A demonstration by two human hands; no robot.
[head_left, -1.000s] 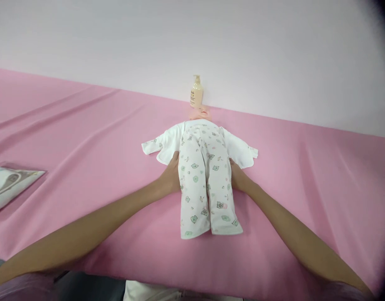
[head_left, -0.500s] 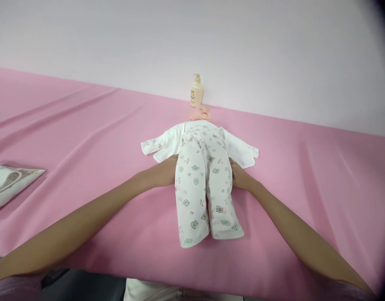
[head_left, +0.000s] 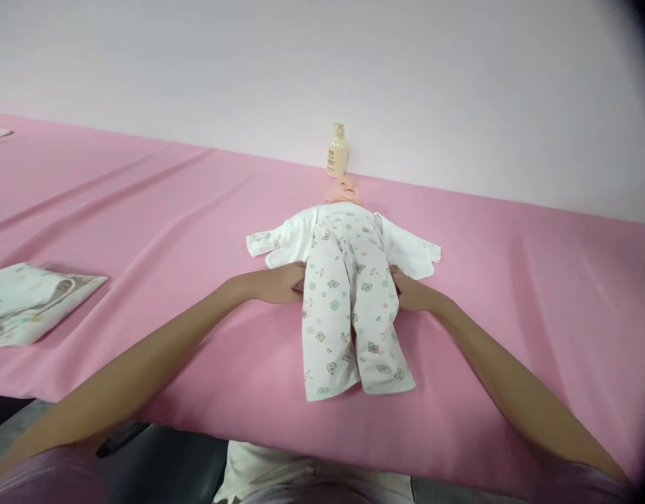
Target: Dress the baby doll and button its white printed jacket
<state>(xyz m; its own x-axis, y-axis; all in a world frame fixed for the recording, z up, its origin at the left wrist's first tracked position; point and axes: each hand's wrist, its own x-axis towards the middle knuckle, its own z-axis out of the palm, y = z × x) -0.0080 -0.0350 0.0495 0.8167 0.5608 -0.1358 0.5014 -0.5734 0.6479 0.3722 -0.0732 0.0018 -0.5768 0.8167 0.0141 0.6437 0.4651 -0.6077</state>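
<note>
- A folded pale printed cloth packet [head_left: 31, 301] lies near the left edge of the pink-covered table [head_left: 170, 210], well apart from the work.
- The left hand [head_left: 280, 283] lies palm-down at the doll's left hip, fingers close together, fingertips touching the side of the white baby trousers with green and pink prints [head_left: 348, 301]. Whether they pinch the cloth cannot be told — the trousers hide the tips.
- The baby doll in a white long-sleeved top [head_left: 301, 234] lies on its back in the middle of the table, head toward the far edge, legs toward the near edge. The trousers reach up over its belly.
- The right hand [head_left: 409, 292] mirrors the left at the other hip, fingers tucked against the trouser side. Its grip is hidden too.
- A cream pump bottle [head_left: 337, 150] stands at the far edge against the wall, just beyond the doll's head.
- Judgement: with both hands at the hips, the waistband is best handled evenly on both sides — pulling one side alone would twist the doll.
</note>
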